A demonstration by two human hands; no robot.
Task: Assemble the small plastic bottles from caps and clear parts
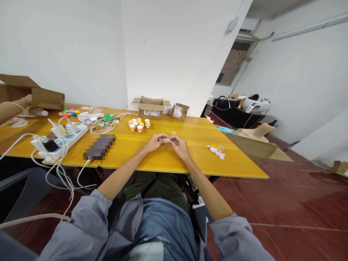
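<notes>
Left hand (157, 142): fingers and thumb drawn together, pinching one side of a small white piece (166, 140); exact finger contact too small to resolve.
Right hand (178, 145): fingers and thumb likewise drawn together, gripping the other side of the same piece.
Small white piece: located between the fingertips of both hands, above the middle of the surface (160, 161); its detailed form cannot be told.
Orange-and-white parts (139, 125): grouped on the surface beyond the left hand, standing close together.
Loose white parts (218, 152): small pile near the right end of the surface, well apart from the right hand.
Open carton (151, 112): at the far edge, against the wall, flaps spread.
Small carton (179, 112): just right of the open carton, labelled face forward.
Dark device (99, 146): lying left of the left forearm, image pixelated.
Power strip (66, 144): further left, plugs and white cables attached.
Co-worker's arm (13, 108): at the far left, beside a large cardboard box (48, 98).
</notes>
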